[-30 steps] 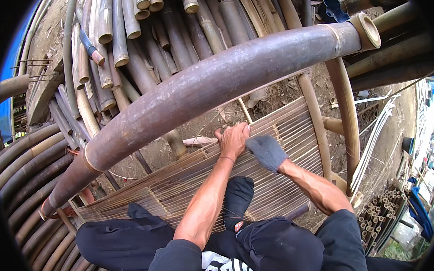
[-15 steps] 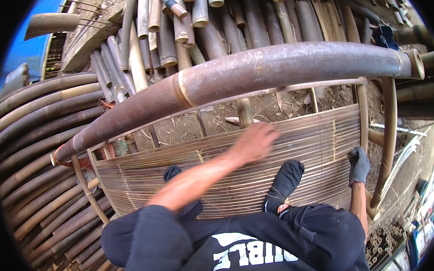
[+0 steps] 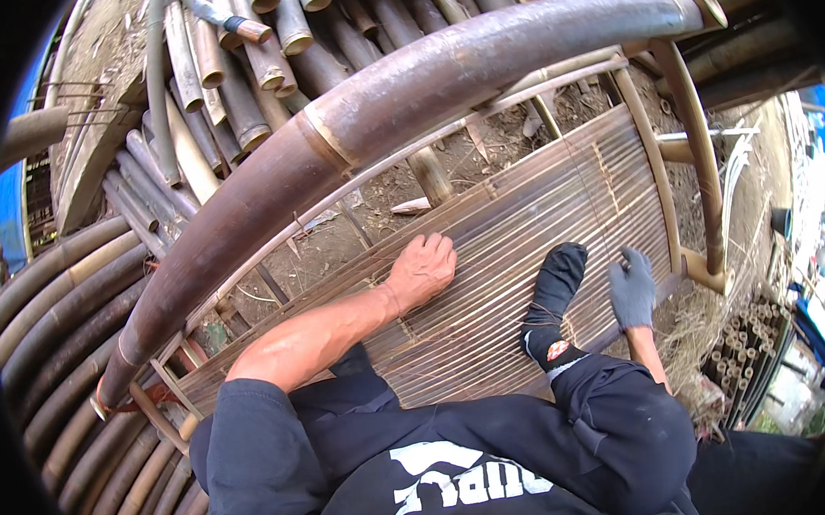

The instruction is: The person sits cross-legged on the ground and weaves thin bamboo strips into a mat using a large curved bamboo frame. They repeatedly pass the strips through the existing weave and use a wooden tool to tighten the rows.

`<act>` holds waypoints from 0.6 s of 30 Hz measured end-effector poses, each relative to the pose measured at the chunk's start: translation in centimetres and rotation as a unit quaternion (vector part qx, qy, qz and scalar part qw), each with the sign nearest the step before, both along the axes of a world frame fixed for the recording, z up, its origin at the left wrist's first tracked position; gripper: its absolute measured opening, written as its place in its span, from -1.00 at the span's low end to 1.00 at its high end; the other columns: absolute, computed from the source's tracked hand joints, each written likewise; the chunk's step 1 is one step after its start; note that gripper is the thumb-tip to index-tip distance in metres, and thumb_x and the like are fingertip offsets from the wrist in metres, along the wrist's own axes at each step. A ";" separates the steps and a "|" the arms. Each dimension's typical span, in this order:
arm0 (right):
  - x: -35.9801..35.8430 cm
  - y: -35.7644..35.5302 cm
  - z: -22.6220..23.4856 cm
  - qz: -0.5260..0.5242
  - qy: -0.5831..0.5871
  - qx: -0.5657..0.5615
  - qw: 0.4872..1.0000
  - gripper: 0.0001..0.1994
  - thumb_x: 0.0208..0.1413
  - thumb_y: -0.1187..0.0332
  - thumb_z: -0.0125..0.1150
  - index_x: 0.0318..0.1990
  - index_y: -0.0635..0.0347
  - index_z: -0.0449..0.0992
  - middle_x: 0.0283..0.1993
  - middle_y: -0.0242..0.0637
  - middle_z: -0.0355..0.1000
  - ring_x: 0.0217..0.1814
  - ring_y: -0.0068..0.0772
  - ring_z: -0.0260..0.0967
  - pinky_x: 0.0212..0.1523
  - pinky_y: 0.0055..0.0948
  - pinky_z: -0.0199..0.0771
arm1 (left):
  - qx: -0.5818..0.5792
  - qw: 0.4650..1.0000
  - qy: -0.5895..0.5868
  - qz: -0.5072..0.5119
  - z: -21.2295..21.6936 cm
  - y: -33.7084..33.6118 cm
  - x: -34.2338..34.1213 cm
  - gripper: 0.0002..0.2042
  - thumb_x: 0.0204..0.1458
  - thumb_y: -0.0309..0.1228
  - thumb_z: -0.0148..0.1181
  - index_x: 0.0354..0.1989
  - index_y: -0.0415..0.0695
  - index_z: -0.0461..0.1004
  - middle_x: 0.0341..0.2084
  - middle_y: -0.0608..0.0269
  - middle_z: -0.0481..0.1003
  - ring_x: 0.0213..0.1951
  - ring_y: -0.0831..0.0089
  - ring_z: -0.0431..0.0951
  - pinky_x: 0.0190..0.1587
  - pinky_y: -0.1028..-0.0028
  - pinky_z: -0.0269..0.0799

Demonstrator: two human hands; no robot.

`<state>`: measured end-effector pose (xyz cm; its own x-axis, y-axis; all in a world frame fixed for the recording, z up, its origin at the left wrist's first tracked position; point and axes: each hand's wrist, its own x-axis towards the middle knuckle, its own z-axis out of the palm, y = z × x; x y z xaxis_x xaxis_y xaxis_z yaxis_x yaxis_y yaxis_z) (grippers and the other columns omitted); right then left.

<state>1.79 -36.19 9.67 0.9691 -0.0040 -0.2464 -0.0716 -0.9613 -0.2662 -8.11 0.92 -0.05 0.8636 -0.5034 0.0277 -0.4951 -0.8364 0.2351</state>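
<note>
Curled fingers on my left hand [image 3: 421,270] sit over the slats [image 3: 489,300], spread under my foot [image 3: 557,278]; my gloved right hand [image 3: 632,293] bends near their right end — I can't tell either's grip. Weight on that foot should steady them.

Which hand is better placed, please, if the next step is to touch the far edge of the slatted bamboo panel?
Probably the left hand: it is close to the far edge of the slatted bamboo panel. The gloved right hand is farther from that edge, beside the dark-covered foot.
</note>
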 end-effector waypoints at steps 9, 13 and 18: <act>-2.6 20.6 -1.4 0.318 0.203 0.228 0.898 -0.58 0.08 0.25 0.28 0.05 0.27 0.48 0.00 0.00 0.50 0.02 -0.09 0.52 0.05 -0.26 0.55 | -0.254 0.876 0.401 0.085 2.4 3.8 1.7 -0.81 0.04 -0.40 -0.07 -0.28 -0.26 0.36 -0.36 -0.07 0.43 -0.25 0.10 0.50 -0.13 0.20 0.44; -1.3 22.8 1.0 0.159 0.538 0.210 0.801 -0.57 0.08 0.15 0.36 -0.01 0.29 0.55 -0.14 -0.22 0.54 -0.21 -0.38 0.58 -0.23 -0.42 0.64 | -0.321 0.863 0.369 0.131 5.4 8.0 -0.1 -0.80 0.05 -0.38 0.02 -0.20 -0.21 0.35 -0.38 0.00 0.43 -0.28 0.26 0.47 -0.23 0.22 0.42; 5.5 21.0 6.1 0.014 0.217 0.345 0.913 -0.68 0.15 0.16 0.33 -0.06 0.15 0.63 -0.17 -0.33 0.58 -0.32 -0.53 0.52 -0.37 -0.50 0.64 | -0.335 0.850 0.236 0.330 4.8 13.3 -3.5 -0.80 0.07 -0.34 0.09 -0.27 -0.24 0.48 -0.48 0.02 0.53 -0.37 0.31 0.55 -0.26 0.24 0.47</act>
